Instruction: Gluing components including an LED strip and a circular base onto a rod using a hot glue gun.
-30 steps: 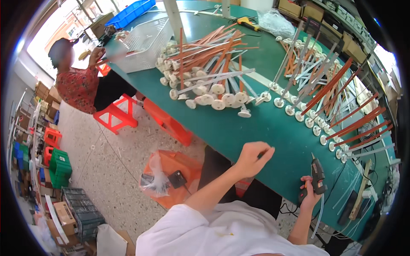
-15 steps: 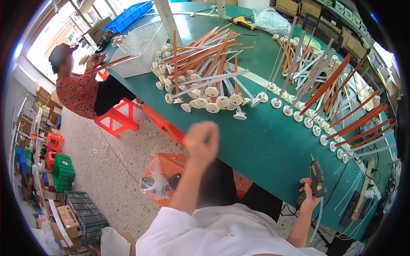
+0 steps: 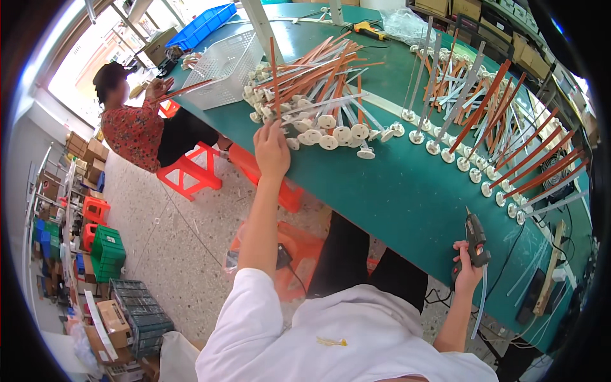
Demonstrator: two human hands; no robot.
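Note:
My left hand (image 3: 272, 149) reaches to the near edge of a pile of thin orange and silver strips with white round bases (image 3: 342, 134). Its fingers are drawn together at the foot of an upright orange strip (image 3: 275, 73); that strip's base is hidden behind them. In my right hand (image 3: 468, 270) is a dark glue gun (image 3: 477, 239), nozzle tilted up and away, held over the table's near right side. A pale glue stick (image 3: 481, 302) hangs from the gun's back end. Beyond it, strips on white discs (image 3: 463, 163) stand in a curved row.
The green table (image 3: 375, 197) curves around me. A white basket (image 3: 226, 67) and blue tray (image 3: 200, 25) are at the far left, a yellow-and-black tool (image 3: 369, 30) at the back. Another person (image 3: 130, 130) sits left. Cables and a wooden bar (image 3: 549, 267) lie right.
My left hand has moved forward from the table's near edge to the pile of strips. The view has shifted slightly. My right hand still holds the glue gun in about the same place.

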